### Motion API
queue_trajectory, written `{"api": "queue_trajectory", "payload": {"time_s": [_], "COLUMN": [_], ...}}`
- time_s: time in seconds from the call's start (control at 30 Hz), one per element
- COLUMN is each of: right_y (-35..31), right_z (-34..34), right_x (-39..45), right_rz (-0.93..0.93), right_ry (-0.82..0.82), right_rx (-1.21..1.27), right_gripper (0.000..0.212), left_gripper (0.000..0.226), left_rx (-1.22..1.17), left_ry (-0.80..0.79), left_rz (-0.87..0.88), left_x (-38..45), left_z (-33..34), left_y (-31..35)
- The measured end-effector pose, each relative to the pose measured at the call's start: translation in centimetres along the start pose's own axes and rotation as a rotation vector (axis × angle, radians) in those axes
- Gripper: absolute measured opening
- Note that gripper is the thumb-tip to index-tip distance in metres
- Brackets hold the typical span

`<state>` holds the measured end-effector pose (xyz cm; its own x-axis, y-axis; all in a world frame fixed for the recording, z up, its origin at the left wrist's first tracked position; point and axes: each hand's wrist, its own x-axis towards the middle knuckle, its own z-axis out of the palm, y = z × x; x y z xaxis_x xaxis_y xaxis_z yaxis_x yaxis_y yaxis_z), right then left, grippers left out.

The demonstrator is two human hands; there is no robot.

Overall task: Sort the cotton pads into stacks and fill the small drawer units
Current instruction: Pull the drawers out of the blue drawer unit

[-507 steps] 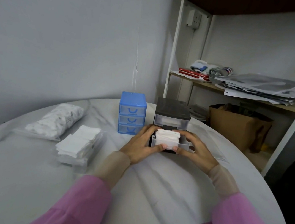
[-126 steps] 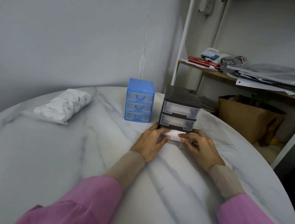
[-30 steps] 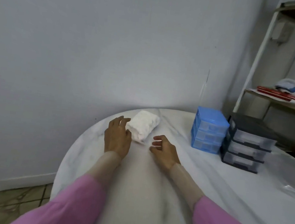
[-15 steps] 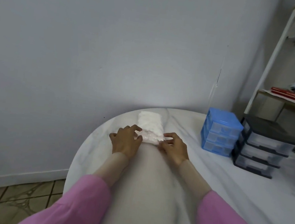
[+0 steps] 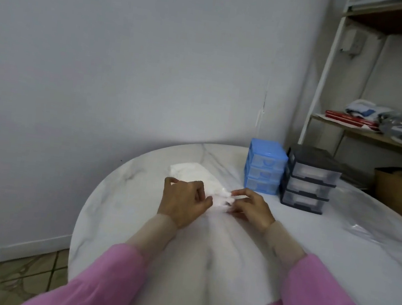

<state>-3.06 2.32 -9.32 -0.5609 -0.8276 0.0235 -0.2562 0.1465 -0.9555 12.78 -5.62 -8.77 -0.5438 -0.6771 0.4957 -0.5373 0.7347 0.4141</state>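
Marble table [image 5: 117,208]: 2 hands pinch soft pad bag [image 5: 192,174].

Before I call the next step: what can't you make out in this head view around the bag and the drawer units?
- Bag of cotton pads: whether its near end is open yet; the left hand and right hand cover it, and it is blurred.
- Blue drawer unit and black drawer unit: how full they are; fronts too small and hazy.
- Shelf: cut off by the right edge.
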Motion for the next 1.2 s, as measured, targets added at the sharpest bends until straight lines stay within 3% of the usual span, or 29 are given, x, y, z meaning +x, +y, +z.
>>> {"api": "queue_trajectory", "payload": {"time_s": [0.13, 0.37, 0.43, 0.5, 0.6, 0.83, 1.0, 1.2], "right_y": [0.2, -0.5, -0.9, -1.6, -2.9, -4.4, -4.4, -5.1], "right_z": [-0.4, -3.2, -4.2, -5.0, -5.8, -4.6, -4.3, -4.0], "right_x": [-0.9, 0.9, 1.5, 2.0, 3.4, 6.6, 7.1, 5.9], "right_rz": [-0.012, -0.037, -0.104, -0.185, -0.291, -0.18, -0.109, -0.167], "right_ry": [-0.043, 0.185, 0.304, 0.393, 0.433, 0.426, 0.469, 0.449], "right_rx": [-0.022, -0.038, -0.102, -0.187, -0.356, -0.417, -0.535, -0.457], "right_gripper": [0.014, 0.014, 0.018, 0.023, 0.038, 0.076, 0.075, 0.061], "left_gripper": [0.031, 0.027, 0.02, 0.014, 0.022, 0.046, 0.04, 0.033], "left_rx": [0.18, 0.191, 0.081, -0.176, -0.506, -0.797, -0.996, -0.995], "left_ry": [0.037, 0.038, 0.016, -0.049, -0.137, -0.315, -0.372, -0.274], "left_rz": [-0.002, 0.013, 0.01, -0.048, -0.176, -0.382, -0.349, -0.35], "left_x": [0.2, 3.3, 4.8, 6.5, 8.8, 12.0, 12.3, 11.9], "left_z": [-0.9, -1.8, -1.3, -0.2, 1.5, 4.7, 5.4, 6.0], "left_y": [0.9, 2.0, 2.5, 2.8, 4.3, 7.5, 8.4, 8.1]}}
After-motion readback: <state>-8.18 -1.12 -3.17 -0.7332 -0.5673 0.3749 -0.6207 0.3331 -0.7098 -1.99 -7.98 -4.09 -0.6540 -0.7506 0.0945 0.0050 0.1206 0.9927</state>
